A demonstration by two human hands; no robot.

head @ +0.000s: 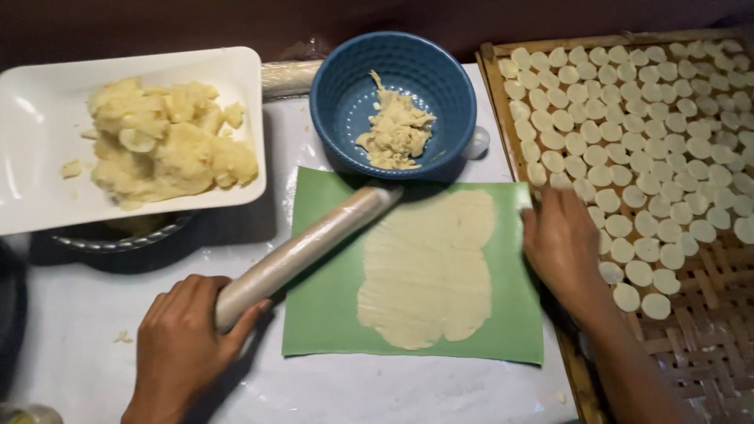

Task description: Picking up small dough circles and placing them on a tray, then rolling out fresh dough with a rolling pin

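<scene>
My left hand [179, 345] closes its fingers around a wrapped rolling pin [302, 251], angled off the flattened dough [428, 267]; my right hand [559, 243], open and seemingly blurred, pins the green sheet [330, 306] beside the bamboo tray [707, 330].

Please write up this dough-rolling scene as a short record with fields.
left hand: grips one end of the plastic-wrapped rolling pin
right hand: rests on the right edge of the green sheet
on sheet: flat rolled pale dough
behind: blue round plastic colander with dough scraps
left: white rectangular tray of lumpy dough
right: woven bamboo tray of small dough discs
</scene>
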